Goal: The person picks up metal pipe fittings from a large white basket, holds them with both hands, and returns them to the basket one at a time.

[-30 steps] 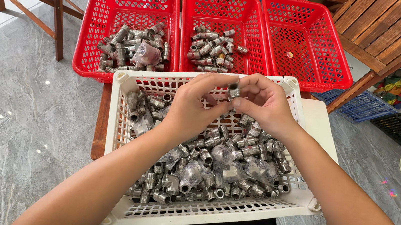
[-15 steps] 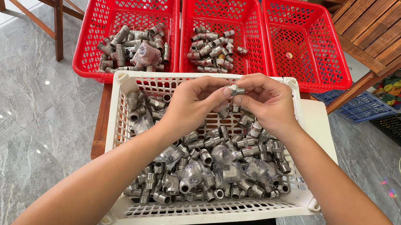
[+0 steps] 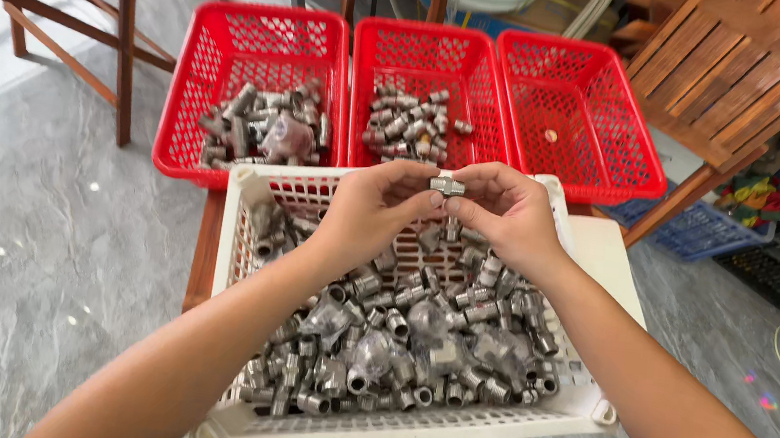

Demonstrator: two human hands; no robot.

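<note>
Hands (image 3: 445, 206) pinching metal fitting (image 3: 447, 184) above white basket (image 3: 405, 431), three red baskets (image 3: 429, 47) behind

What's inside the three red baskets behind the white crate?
The left red basket holds larger metal fittings. The middle red basket holds smaller fittings. The right red basket holds one small round piece. The white crate hides their front edges.

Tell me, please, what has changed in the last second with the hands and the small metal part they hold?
Very little. Both the left hand and the right hand keep the small metal fitting pinched between their fingertips above the white basket; the hold shifted only slightly, and nothing was let go. The three red baskets and the fittings in them stayed as they were.
</note>
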